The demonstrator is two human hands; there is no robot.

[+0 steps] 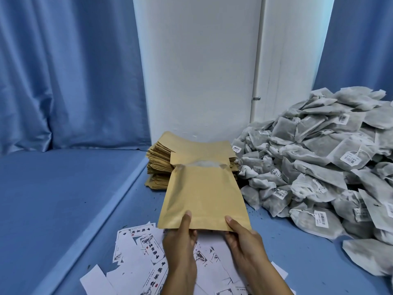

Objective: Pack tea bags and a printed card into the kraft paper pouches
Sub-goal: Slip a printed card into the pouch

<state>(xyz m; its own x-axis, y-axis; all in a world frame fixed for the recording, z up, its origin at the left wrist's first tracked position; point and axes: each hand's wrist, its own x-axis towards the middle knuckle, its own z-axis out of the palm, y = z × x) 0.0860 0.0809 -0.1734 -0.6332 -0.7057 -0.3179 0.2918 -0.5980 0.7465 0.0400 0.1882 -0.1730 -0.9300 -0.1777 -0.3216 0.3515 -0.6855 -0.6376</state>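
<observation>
The flat tan kraft paper pouch (204, 194), long axis running away, open mouth toward the stack of empty kraft pouches (158, 165), is pinched at its near edge by left hand (180, 243) and right hand (244, 241).

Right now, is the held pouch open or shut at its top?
Open: the pouch mouth gapes, showing pale contents inside.

Both hands, left hand (180, 237) and right hand (244, 237), pinch the kraft pouch (204, 194) by its near edge; printed cards (144, 248) lie beneath the grip, tea bags (319, 158) to its right.
</observation>
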